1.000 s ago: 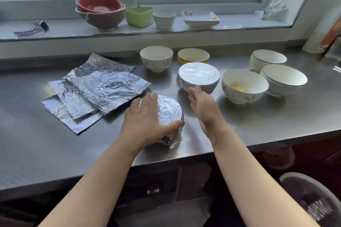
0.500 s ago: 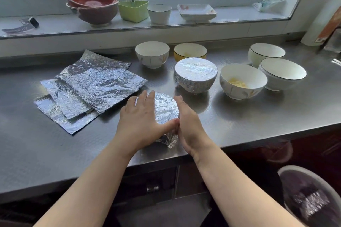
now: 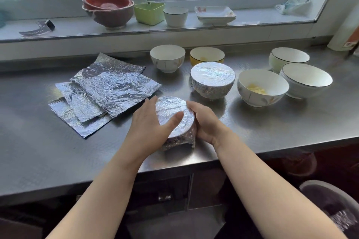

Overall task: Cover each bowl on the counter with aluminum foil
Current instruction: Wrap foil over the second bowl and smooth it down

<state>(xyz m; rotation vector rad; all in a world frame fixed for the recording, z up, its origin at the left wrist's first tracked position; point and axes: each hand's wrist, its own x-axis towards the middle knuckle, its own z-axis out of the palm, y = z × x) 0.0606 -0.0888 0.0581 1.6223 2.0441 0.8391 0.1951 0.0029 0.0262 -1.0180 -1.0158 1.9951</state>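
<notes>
Head view: one camera is looking down at a steel counter [image 3: 252, 122] under a window
Left hand [image 3: 149, 128]: it is lying over the left side of the foil-wrapped bowl [image 3: 174, 120], fingers almost straight along the far rim, thumb resting flat across the foil top; it is pressing, not curling round
Right hand [image 3: 206, 122]: it is cupping the right side of the same bowl, fingers bent round the wall and holding the foil against it
Foil-wrapped bowl: it is standing near the front edge of the counter, between the two hands; the foil is lying smooth on top and crumpled at the base
Second covered bowl [image 3: 212, 79]: it is sitting behind and a little to the right, apart from the hands, fully wrapped
Open bowls: a white bowl [image 3: 167, 58] and a yellow bowl [image 3: 207, 56] are standing at the back; a white bowl with yellow food [image 3: 263, 87] is just right of the covered one; two more white bowls [image 3: 297, 72] are touching each other at the far right
Foil sheets [image 3: 101, 93]: several are lying overlapped to the left of the hands
Window sill [image 3: 252, 19]: it is carrying red bowls [image 3: 107, 8], a green container [image 3: 149, 12], a cup and a square dish
</notes>
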